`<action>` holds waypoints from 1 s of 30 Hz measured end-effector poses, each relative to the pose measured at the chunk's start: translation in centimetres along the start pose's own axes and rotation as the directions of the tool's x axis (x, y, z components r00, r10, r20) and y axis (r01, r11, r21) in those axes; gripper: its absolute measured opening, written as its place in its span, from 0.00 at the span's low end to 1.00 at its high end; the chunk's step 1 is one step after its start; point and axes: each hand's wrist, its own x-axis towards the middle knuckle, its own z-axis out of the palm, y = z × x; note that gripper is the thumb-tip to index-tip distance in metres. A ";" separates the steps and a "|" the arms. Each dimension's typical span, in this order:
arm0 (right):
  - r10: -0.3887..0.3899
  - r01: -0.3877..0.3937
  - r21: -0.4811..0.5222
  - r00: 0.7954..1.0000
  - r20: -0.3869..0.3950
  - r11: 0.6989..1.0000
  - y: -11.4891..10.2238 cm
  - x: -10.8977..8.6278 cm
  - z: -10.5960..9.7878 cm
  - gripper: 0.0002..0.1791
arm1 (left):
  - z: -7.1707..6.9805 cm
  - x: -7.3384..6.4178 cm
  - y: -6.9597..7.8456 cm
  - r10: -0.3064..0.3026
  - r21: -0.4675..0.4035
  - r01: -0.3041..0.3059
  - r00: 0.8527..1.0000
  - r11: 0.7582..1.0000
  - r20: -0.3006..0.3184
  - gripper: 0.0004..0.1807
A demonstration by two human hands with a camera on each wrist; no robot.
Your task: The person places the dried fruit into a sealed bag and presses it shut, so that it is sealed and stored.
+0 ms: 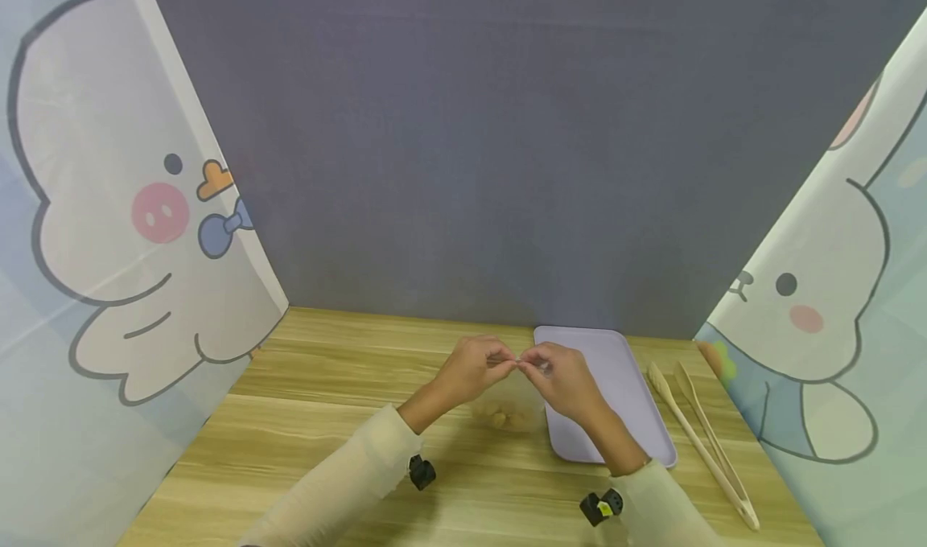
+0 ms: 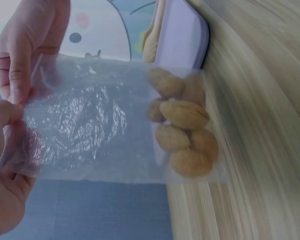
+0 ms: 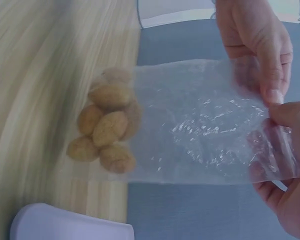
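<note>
A clear plastic bag (image 2: pixel 95 125) hangs from both hands above the table. Several brown, oval, wrinkled pieces (image 3: pixel 110 127) lie together in its lower end; they look like nuts or dried fruit, and I cannot tell which. My left hand (image 1: pixel 469 368) pinches the bag's top edge between thumb and fingers. Close beside it, my right hand (image 1: pixel 563 378) pinches the same edge, with the two thumbs nearly touching. From the head view the bag is faint, and the brown pieces show below the hands. Whether the bag's mouth is sealed, I cannot tell.
A lilac tray (image 1: pixel 615 378) lies at the right, partly under my right forearm. Wooden tongs (image 1: pixel 706 442) rest to the right of the tray on the wood-grain table (image 1: pixel 319 418). A grey panel (image 1: pixel 463 153) stands behind, with cartoon-printed cloths (image 1: pixel 109 169) along the sides.
</note>
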 end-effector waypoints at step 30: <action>-0.007 0.009 -0.047 0.999 0.036 0.999 0.1 0.9 -1.3 0.05 | -2.2 -0.4 -1.1 -0.105 0.022 0.107 0.991 0.994 -0.082 0.05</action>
